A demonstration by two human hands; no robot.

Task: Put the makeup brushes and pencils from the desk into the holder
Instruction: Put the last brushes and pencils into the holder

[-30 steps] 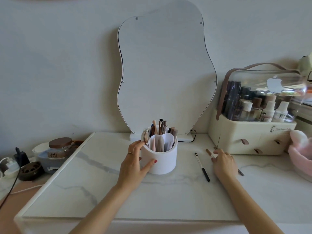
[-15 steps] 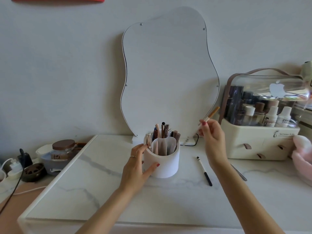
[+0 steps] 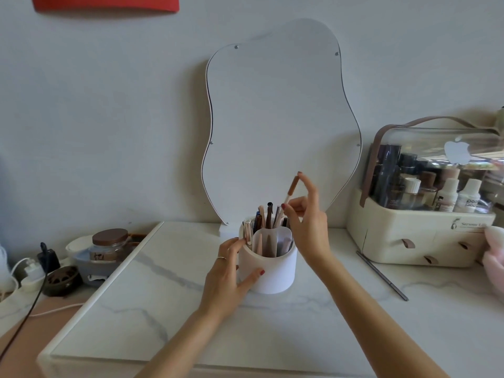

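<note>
A white round holder [image 3: 272, 271] stands mid-desk with several pencils and brushes [image 3: 268, 219] upright in its compartments. My left hand [image 3: 229, 279] grips the holder's left side, thumb on its front wall. My right hand [image 3: 308, 219] hovers over the holder's right rim and pinches a brown-capped white pencil [image 3: 291, 190], held nearly upright with its lower end just above the holder. A thin grey pencil [image 3: 381, 274] lies on the desk to the right. The black-tipped pencil seen earlier is hidden behind my right forearm.
A wavy mirror [image 3: 281, 118] leans on the wall behind the holder. A cream cosmetics case [image 3: 420, 241] with bottles stands at the right, something pink [image 3: 495, 255] beside it. A lidded jar [image 3: 110, 244], a dark dish [image 3: 63, 279] and cables sit left of the marble desk top [image 3: 169, 317].
My right hand picked the brown-capped pencil off the desk, lifted it and carried it left to above the holder. My left hand stayed on the holder.
</note>
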